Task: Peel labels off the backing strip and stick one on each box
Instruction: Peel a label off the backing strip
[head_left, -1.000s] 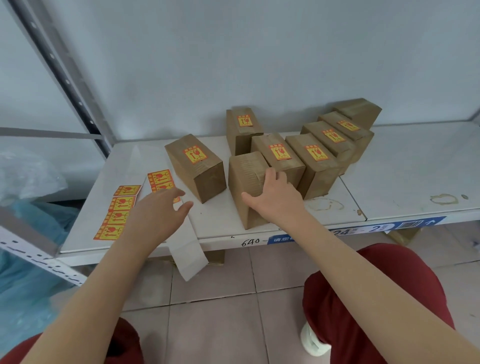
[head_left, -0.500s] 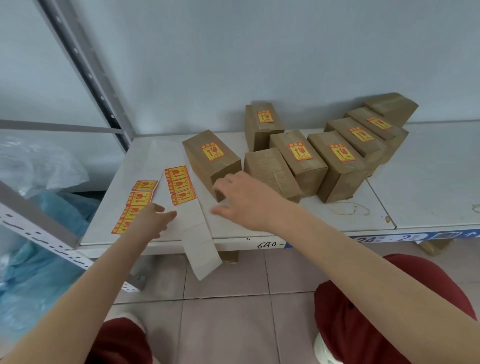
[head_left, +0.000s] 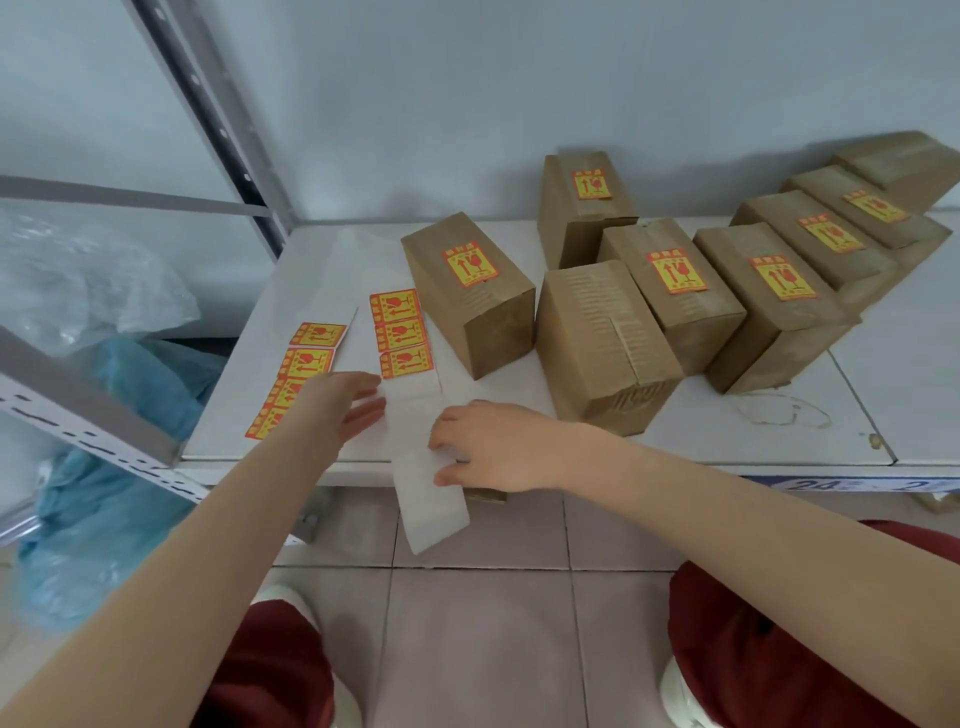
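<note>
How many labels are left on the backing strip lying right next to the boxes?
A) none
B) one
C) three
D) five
C: three labels sit in a column on that backing strip, above the bare end that the right hand pinches.
</note>
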